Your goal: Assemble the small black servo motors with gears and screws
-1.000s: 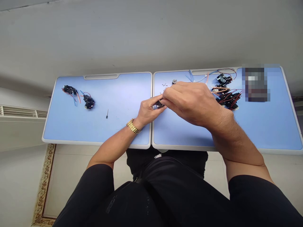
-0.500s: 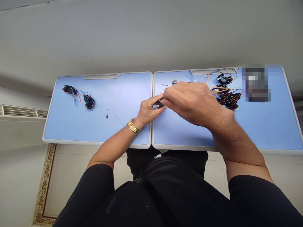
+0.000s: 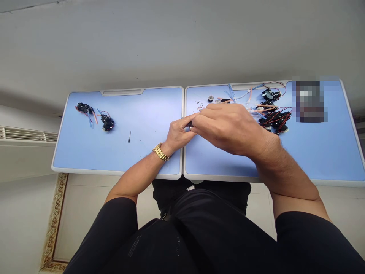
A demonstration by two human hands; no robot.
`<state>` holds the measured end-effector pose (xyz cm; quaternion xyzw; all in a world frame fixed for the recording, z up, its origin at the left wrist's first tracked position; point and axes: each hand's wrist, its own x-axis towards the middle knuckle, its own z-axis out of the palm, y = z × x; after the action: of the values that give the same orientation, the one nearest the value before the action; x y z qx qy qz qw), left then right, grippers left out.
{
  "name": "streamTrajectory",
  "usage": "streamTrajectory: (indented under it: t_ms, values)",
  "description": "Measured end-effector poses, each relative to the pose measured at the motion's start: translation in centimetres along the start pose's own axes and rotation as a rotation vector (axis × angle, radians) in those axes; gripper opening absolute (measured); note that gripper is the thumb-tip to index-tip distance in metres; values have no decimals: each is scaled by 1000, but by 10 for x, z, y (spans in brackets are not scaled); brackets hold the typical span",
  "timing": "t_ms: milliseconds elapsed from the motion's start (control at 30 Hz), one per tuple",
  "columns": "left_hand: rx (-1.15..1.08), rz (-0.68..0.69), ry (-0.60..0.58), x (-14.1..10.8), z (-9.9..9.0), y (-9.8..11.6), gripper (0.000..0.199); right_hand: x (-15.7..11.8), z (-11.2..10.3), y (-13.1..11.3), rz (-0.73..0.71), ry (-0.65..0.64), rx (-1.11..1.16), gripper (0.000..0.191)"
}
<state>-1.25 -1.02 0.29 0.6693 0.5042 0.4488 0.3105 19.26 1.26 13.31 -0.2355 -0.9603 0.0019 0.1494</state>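
Observation:
My left hand, with a gold watch on its wrist, pinches a small black part between thumb and fingers near the seam of the two tabletops. Most of that part is covered by my right hand. The right fingers are closed and bent over the part; whatever they grip is hidden beneath them. Just beyond the hands lie several tiny screws and a round black wheel-like piece. Thin red wires show at the right fingertips.
Black assemblies with red wires and blue and orange tubes lie to the right. A pixelated dark object is at the far right. On the left tabletop are two black assemblies and a small screwdriver.
My right hand has shifted slightly left and down over the black part, covering more of it. More parts behind the right hand now show. My left hand stays nearly still.

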Motion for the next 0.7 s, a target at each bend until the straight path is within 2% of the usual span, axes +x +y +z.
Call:
streamTrajectory:
  t_ms: [100,200,333,500,700]
  values:
    - [31,-18,0,0,-1,1,18,0,-1,-3,-24,-32,4,32]
    - [7,13,-1,1,0,0,15,0,-2,-6,28,-72,-27,27]
    - [-43,21,-20,2,3,-1,21,0,-2,-8,121,-122,-76,24]
    - [-61,-36,-47,-1,7,-1,30,3,-2,-10,113,-195,-40,27]
    - [-36,-76,-41,-6,9,-3,33,5,-4,-11,65,-148,44,26]
